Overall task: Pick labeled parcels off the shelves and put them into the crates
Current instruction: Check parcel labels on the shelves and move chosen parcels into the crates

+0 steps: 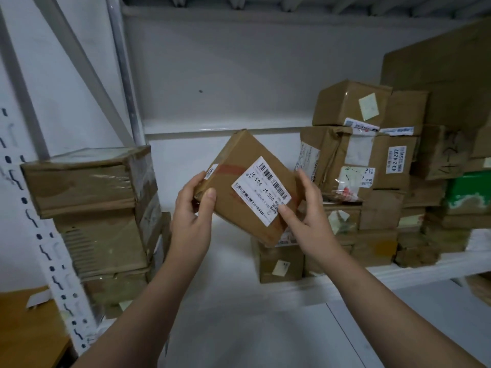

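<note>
Parcel: brown cardboard box, tilted, held up in front of the shelf, white barcode label facing the camera.
Left hand: grips the box's left edge, thumb on the front face.
Right hand: holds the right side, thumb pressing the label's lower corner.
Shelf left: stack of taped boxes.
Shelf right: pile of labeled boxes.

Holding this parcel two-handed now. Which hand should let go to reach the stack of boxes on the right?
Right. The right hand sits beside that stack; the left hand wraps the parcel at its left corner and could probably hold it alone.
</note>
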